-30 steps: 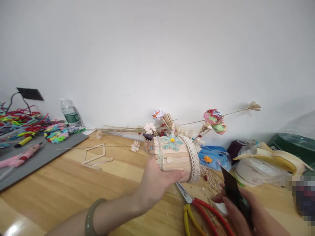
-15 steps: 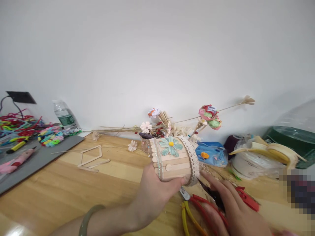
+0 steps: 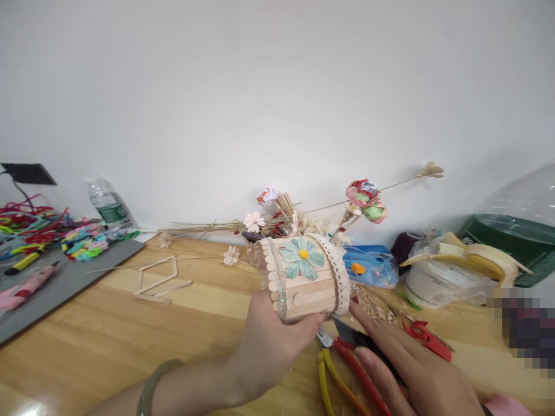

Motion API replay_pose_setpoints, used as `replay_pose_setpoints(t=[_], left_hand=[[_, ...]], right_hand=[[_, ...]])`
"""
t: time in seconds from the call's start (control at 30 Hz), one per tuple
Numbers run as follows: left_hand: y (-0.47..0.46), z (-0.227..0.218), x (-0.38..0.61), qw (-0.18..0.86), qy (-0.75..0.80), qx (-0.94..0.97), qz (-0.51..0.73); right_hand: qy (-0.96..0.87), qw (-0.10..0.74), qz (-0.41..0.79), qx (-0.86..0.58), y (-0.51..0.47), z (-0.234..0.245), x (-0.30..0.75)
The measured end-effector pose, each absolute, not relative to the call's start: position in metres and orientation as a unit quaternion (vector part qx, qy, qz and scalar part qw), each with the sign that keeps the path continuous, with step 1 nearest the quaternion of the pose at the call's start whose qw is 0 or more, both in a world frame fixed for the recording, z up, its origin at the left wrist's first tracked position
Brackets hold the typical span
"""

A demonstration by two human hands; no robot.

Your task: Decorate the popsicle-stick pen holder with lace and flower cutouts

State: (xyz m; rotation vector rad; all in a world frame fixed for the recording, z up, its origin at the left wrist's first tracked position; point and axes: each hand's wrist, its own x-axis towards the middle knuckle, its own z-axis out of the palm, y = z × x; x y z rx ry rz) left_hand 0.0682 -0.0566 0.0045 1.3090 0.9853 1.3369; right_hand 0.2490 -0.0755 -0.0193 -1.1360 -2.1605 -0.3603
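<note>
My left hand [image 3: 269,341] is closed around a round holder [image 3: 314,292] made of craft sticks and tipped on its side. A teal flower [image 3: 302,257] with a yellow centre sits on its side. White lace trim [image 3: 341,277] rings the right end and glittery ribbon the left. In my right hand [image 3: 411,358] is a black craft knife [image 3: 346,332], its dark blade just below the lace; I cannot tell whether it touches. Beneath my hands lie red-handled pliers [image 3: 353,367] and a tool with yellow handles [image 3: 324,375].
Dried and paper flowers [image 3: 366,199] lie behind the holder along the wall. Loose craft sticks [image 3: 158,283] are at left, beside a grey board [image 3: 65,289] with a pink glue gun [image 3: 30,289]. To the right are a blue packet [image 3: 373,263], a banana peel [image 3: 463,254] and a red clip-like object [image 3: 427,341].
The knife blade has turned so more of its flat side shows, and it has moved slightly left and down. My left hand still grips the holder, which has rotated slightly. The view has shifted slightly.
</note>
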Motion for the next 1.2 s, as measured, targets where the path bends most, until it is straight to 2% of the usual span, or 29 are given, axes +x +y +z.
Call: replay_pose_setpoints(t=[0.2, 0.67, 0.83, 1.0, 1.2], left_hand=[[-0.059, 0.002, 0.067, 0.499, 0.397, 0.556, 0.533], [-0.058, -0.001, 0.063, 0.492, 0.392, 0.586, 0.511], [-0.056, -0.006, 0.060, 0.474, 0.407, 0.601, 0.499], [-0.056, -0.007, 0.060, 0.469, 0.404, 0.611, 0.494], [-0.055, -0.002, 0.059, 0.443, 0.408, 0.631, 0.489]], right_hand=[[-0.833, 0.299, -0.155, -0.439, -0.077, -0.015, 0.250], [-0.840, 0.310, -0.089, -0.436, -0.078, -0.012, 0.256], [-0.790, 0.348, -0.024, -0.504, -0.080, -0.026, 0.255], [-0.765, 0.382, -0.011, -0.518, -0.083, -0.038, 0.253], [-0.812, 0.331, -0.043, -0.478, -0.079, -0.017, 0.254]])
